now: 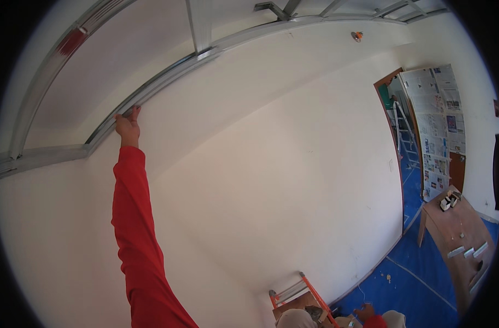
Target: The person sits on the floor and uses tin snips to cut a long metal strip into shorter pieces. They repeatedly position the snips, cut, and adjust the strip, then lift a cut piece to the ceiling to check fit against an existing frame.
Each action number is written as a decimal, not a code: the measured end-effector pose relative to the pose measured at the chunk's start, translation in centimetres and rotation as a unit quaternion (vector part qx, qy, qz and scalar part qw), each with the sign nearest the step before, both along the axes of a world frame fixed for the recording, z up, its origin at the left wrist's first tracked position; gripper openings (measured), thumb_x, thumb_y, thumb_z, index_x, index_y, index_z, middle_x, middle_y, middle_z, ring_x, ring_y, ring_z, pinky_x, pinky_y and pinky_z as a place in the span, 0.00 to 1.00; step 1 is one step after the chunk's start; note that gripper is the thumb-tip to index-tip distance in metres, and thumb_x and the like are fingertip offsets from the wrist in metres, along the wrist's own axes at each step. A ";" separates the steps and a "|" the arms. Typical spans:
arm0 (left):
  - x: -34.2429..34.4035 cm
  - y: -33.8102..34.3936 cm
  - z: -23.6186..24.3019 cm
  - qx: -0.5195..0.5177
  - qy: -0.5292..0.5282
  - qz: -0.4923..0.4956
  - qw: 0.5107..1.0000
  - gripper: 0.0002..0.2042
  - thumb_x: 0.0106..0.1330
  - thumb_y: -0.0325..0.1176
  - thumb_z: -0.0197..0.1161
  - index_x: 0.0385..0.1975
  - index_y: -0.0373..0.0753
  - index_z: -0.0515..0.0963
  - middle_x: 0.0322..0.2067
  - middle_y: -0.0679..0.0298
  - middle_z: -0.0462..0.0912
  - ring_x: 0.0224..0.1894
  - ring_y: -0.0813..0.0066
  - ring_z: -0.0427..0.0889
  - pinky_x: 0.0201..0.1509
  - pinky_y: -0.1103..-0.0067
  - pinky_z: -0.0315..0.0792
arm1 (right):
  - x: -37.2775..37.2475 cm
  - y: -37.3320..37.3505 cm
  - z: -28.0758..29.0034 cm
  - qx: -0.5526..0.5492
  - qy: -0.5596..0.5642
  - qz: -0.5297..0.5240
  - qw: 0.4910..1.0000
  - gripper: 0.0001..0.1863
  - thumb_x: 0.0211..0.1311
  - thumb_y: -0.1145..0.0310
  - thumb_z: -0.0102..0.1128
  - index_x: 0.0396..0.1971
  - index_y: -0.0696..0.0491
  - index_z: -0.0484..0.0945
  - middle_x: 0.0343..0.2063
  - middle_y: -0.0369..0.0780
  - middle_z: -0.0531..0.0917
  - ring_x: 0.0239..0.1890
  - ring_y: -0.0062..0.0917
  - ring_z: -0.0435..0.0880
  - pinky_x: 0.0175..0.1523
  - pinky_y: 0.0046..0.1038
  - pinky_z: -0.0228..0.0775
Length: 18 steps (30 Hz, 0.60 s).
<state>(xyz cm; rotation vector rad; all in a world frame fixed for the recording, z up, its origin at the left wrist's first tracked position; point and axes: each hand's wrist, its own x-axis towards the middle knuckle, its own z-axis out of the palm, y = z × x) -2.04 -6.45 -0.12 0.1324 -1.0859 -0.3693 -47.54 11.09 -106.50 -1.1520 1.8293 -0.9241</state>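
Note:
My left arm, in a red sleeve, reaches up. My left hand (pixel 128 130) is closed with its fingertips on the lower edge of a silvery metal channel (pixel 170 77) that runs along the top of the wall. Its thumb and fingers pinch that edge. Low in the view, close to my legs in pale trousers, is my right hand (pixel 364 312), also in a red sleeve. It is small and partly cut off, so whether it holds anything is unclear. Beside it stands an orange ladder (pixel 314 290) with a brown board-like surface near its top.
Metal ceiling framing (pixel 199 24) crosses overhead. An orange-tipped fitting (pixel 357 36) sticks from the wall. At right, a brown table (pixel 443 218) bears short metal pieces, near a paper-covered door (pixel 432 126). An aluminium stepladder (pixel 404 134) stands past the doorway. Blue sheeting (pixel 419 273) covers the floor.

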 end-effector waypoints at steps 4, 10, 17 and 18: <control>1.0 -1.0 0.9 -0.011 -0.015 -0.084 0.996 0.33 0.84 0.44 0.41 0.73 0.24 0.40 0.66 0.33 0.57 0.61 0.32 0.75 0.60 0.62 0.85 | -0.9 -1.6 -2.4 -0.010 0.075 0.038 0.996 0.37 0.49 0.49 0.77 0.54 0.59 0.78 0.45 0.51 0.84 0.51 0.44 0.84 0.57 0.42 0.76; -0.1 -0.8 1.5 0.034 0.070 -0.070 0.995 0.35 0.82 0.46 0.44 0.76 0.32 0.37 0.71 0.35 0.49 0.61 0.27 0.72 0.60 0.61 0.86 | -1.7 -3.5 -5.6 0.025 0.078 0.103 0.991 0.35 0.55 0.48 0.68 0.56 0.58 0.78 0.51 0.52 0.82 0.57 0.45 0.80 0.62 0.42 0.71; -0.2 0.9 1.0 0.019 0.035 -0.074 0.996 0.35 0.83 0.45 0.43 0.77 0.35 0.33 0.72 0.34 0.46 0.64 0.23 0.69 0.61 0.65 0.85 | -0.9 -3.4 -8.3 0.056 0.078 0.147 0.984 0.33 0.63 0.46 0.59 0.59 0.57 0.78 0.58 0.53 0.79 0.63 0.46 0.75 0.68 0.42 0.65; -0.3 1.1 1.0 0.019 0.036 -0.077 0.996 0.35 0.83 0.45 0.43 0.77 0.35 0.33 0.73 0.34 0.46 0.64 0.23 0.69 0.61 0.65 0.85 | -0.8 -3.5 -8.5 0.058 0.079 0.151 0.984 0.33 0.64 0.46 0.57 0.59 0.57 0.78 0.59 0.53 0.79 0.64 0.46 0.74 0.69 0.41 0.65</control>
